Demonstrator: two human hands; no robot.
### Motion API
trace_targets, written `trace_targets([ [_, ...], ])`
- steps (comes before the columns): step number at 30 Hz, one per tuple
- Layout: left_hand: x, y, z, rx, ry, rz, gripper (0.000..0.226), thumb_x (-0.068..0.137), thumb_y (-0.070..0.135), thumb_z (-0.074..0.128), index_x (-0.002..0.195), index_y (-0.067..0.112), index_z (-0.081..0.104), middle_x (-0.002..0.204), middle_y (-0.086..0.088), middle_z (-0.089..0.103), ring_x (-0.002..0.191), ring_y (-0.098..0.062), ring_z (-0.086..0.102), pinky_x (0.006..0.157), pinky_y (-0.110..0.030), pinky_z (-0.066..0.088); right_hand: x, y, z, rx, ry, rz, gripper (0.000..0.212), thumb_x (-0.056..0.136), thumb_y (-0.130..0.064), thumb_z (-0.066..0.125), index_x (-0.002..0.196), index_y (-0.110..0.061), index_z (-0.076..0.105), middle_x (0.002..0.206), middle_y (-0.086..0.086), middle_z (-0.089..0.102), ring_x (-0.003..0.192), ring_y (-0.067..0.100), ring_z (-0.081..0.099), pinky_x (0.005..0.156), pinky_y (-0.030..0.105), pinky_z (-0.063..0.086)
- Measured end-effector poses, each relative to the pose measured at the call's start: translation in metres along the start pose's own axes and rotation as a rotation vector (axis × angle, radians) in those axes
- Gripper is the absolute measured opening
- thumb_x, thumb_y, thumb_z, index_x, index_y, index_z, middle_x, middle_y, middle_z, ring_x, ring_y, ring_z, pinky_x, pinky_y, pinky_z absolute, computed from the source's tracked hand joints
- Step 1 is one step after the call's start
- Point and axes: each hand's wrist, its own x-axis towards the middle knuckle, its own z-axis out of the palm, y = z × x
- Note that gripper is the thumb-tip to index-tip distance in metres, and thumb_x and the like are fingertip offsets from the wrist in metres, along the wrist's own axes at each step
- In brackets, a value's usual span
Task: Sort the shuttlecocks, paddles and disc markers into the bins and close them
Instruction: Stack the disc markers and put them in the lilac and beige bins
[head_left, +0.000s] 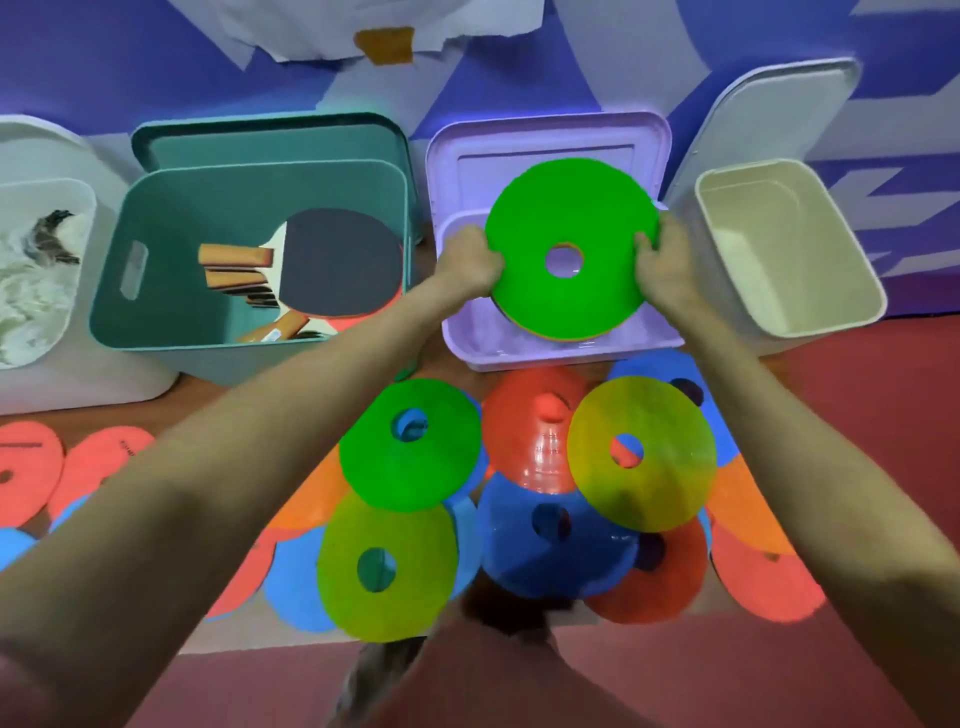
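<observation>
A dark red floor (857, 415) runs up to a wall patterned in blue, purple and white, and 4 bins stand in a row along its foot. At the far left a white bin (78, 364) holds a heap of white feathered shuttlecocks (31, 280). Next to it a teal bin (156, 322) holds several paddles (337, 265) — a dark rubber face on top, wooden handles pointing left — with its teal lid (270, 140) propped upright behind it. Then comes a lilac bin (519, 353), its lilac lid (545, 140) leaning against the wall behind. At the right a cream bin (810, 322) stands tilted with a white lid (769, 109) behind it. Both arms reach forward over the floor to the lilac bin. The left hand (467, 262) grips the left edge and the right hand (662, 260) grips the right edge of a green disc marker (571, 218), fingers curled around its rim; the disc sits on top of a thin stack of others, orange edges showing beneath it, held over the open mouth of the lilac bin. On the floor just in front of that bin lies a loose overlapping pile of disc markers: a green one (415, 467), a lime one (384, 603), a yellow one (649, 483), a dark blue one (519, 551) and a red one (524, 415), with orange and light blue discs under them. 2 more red discs (31, 478) lie apart at the left edge, near the white bin.
</observation>
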Motion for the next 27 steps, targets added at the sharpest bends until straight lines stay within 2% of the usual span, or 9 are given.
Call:
trace_targets([
  [2, 0.012, -0.002, 0.011, 0.183, -0.062, 0.007, 0.022, 0.076, 0.017, 0.042, 0.059, 0.006, 0.05, 0.096, -0.03, 0.065, 0.093, -0.036, 0.064, 0.078, -0.04, 0.048, 0.011, 0.016, 0.012, -0.197, -0.084, 0.021, 0.033, 0.093, -0.01, 0.045, 0.12, 0.009, 0.049, 0.121, 0.03, 0.055, 0.112, 0.041, 0.052, 0.092, 0.043, 0.034],
  [3, 0.018, -0.006, 0.018, 0.229, -0.062, -0.01, 0.023, 0.084, 0.012, 0.045, 0.065, 0.002, 0.055, 0.101, -0.03, 0.065, 0.098, -0.037, 0.063, 0.079, -0.041, 0.046, 0.013, 0.022, 0.017, -0.303, -0.129, 0.04, 0.031, 0.095, -0.011, 0.047, 0.118, 0.01, 0.049, 0.121, 0.032, 0.053, 0.113, 0.042, 0.05, 0.09, 0.044, 0.033],
  [4, 0.025, -0.012, 0.025, 0.254, -0.061, -0.033, 0.019, 0.087, 0.006, 0.047, 0.08, -0.004, 0.062, 0.107, -0.03, 0.064, 0.102, -0.039, 0.061, 0.082, -0.041, 0.045, 0.014, 0.028, 0.021, -0.386, -0.172, 0.047, 0.031, 0.095, -0.012, 0.049, 0.117, 0.01, 0.048, 0.12, 0.033, 0.053, 0.113, 0.044, 0.049, 0.088, 0.046, 0.033],
  [6, 0.04, -0.029, 0.04, 0.295, -0.029, -0.076, 0.023, 0.089, 0.003, 0.048, 0.105, -0.009, 0.06, 0.115, -0.028, 0.061, 0.107, -0.041, 0.058, 0.085, -0.042, 0.044, 0.015, 0.037, 0.03, -0.473, -0.23, 0.031, 0.031, 0.094, -0.015, 0.053, 0.114, 0.01, 0.047, 0.118, 0.034, 0.053, 0.111, 0.046, 0.05, 0.084, 0.048, 0.036],
  [14, 0.052, -0.051, 0.066, 0.388, 0.004, -0.104, 0.026, 0.089, -0.002, 0.045, 0.112, -0.011, 0.054, 0.119, -0.03, 0.058, 0.112, -0.044, 0.056, 0.091, -0.047, 0.044, 0.018, 0.052, 0.048, -0.58, -0.313, 0.062, 0.033, 0.094, -0.013, 0.053, 0.118, 0.007, 0.042, 0.12, 0.032, 0.054, 0.112, 0.046, 0.052, 0.086, 0.048, 0.042],
  [19, 0.053, -0.047, 0.067, 0.487, -0.025, -0.1, 0.031, 0.09, -0.004, 0.045, 0.12, -0.011, 0.049, 0.125, -0.027, 0.054, 0.118, -0.041, 0.053, 0.093, -0.044, 0.043, 0.018, 0.052, 0.052, -0.619, -0.324, 0.098, 0.035, 0.092, -0.009, 0.053, 0.121, 0.006, 0.04, 0.123, 0.03, 0.052, 0.114, 0.045, 0.051, 0.088, 0.046, 0.042],
  [23, 0.038, -0.046, 0.055, 0.507, -0.044, 0.011, 0.051, 0.089, 0.001, 0.05, 0.135, -0.009, 0.03, 0.13, -0.028, 0.042, 0.117, -0.044, 0.047, 0.092, -0.046, 0.039, 0.004, 0.034, 0.05, -0.721, -0.27, -0.004, 0.052, 0.082, -0.002, 0.057, 0.129, 0.006, 0.035, 0.128, 0.028, 0.042, 0.118, 0.044, 0.043, 0.093, 0.048, 0.039],
  [25, 0.016, -0.053, 0.043, 0.45, 0.035, 0.157, 0.051, 0.086, 0.004, 0.052, 0.134, -0.006, 0.036, 0.124, -0.027, 0.045, 0.112, -0.043, 0.049, 0.09, -0.045, 0.037, -0.012, 0.02, 0.047, -0.678, -0.193, -0.11, 0.055, 0.081, -0.004, 0.057, 0.131, 0.005, 0.036, 0.128, 0.026, 0.042, 0.117, 0.043, 0.041, 0.092, 0.047, 0.036],
  [27, -0.02, -0.068, 0.032, 0.37, 0.117, 0.364, 0.043, 0.083, 0.006, 0.051, 0.125, -0.005, 0.049, 0.114, -0.025, 0.051, 0.106, -0.041, 0.052, 0.089, -0.045, 0.04, -0.041, 0.004, 0.043, -0.486, -0.105, -0.278, 0.049, 0.08, -0.004, 0.053, 0.127, 0.005, 0.042, 0.123, 0.024, 0.045, 0.112, 0.04, 0.042, 0.093, 0.042, 0.033],
])
